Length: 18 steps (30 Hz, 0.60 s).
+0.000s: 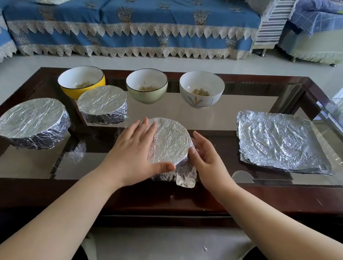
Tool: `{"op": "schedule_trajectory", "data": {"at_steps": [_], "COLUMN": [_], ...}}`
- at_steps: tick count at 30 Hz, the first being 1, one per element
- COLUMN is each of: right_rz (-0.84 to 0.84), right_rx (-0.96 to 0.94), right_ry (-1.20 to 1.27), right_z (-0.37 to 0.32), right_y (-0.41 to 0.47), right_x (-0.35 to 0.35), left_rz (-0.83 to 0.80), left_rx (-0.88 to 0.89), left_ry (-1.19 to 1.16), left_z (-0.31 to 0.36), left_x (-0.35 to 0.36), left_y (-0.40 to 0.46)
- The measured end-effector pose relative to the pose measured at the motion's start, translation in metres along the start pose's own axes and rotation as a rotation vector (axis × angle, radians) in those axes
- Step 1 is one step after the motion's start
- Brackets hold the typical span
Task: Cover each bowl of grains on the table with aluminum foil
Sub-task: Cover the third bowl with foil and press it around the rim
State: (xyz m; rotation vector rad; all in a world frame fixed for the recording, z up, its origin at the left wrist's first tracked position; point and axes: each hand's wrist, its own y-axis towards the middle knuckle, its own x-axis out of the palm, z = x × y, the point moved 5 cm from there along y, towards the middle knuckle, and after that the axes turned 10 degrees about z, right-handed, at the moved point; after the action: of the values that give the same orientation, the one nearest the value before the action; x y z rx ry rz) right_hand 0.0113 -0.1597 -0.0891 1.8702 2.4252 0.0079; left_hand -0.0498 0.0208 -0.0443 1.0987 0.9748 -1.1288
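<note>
The bowl being wrapped [169, 145] sits near the front edge of the worktop [268, 187], right in front of the person and between the two hands. It is round, so it has no long side. The left hand [139, 149] lies flat on the foil top, fingers straight and a little spread, thumb along the near rim. The right hand [204, 156] is at the bowl's right side, fingers loosely bent and touching the foil there. It looks like it is pressing the foil to the wall, not holding anything. Both hands are about as near to the bowl as each other.

A loose foil flap [185, 179] sticks out at the bottom front right. It is closer to the right hand, so I think that hand should tuck it down next.

Two wrapped bowls [32, 123] [102, 103] stand to the left. Behind them wait three open bowls with grains: a yellow bowl [80, 81], a green bowl [147, 85] and a white bowl [201, 91]. A pile of foil sheets [281, 141] lies well to the right. So about half the job looks done.
</note>
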Motion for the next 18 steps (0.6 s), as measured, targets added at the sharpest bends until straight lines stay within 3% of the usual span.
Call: {"op": "schedule_trajectory", "data": {"at_steps": [6, 18], "right_rz": [0.127, 0.275], "right_rx": [0.174, 0.453], "right_ry": [0.215, 0.333], "right_z": [0.007, 0.018], "right_y": [-0.003, 0.003], "right_x": [0.006, 0.015], "left_rz": [0.027, 0.078], "left_rx": [-0.053, -0.095], "left_ry": [0.005, 0.009], "left_z": [0.006, 0.011], "left_x": [0.001, -0.001], "left_y": [-0.003, -0.004]}}
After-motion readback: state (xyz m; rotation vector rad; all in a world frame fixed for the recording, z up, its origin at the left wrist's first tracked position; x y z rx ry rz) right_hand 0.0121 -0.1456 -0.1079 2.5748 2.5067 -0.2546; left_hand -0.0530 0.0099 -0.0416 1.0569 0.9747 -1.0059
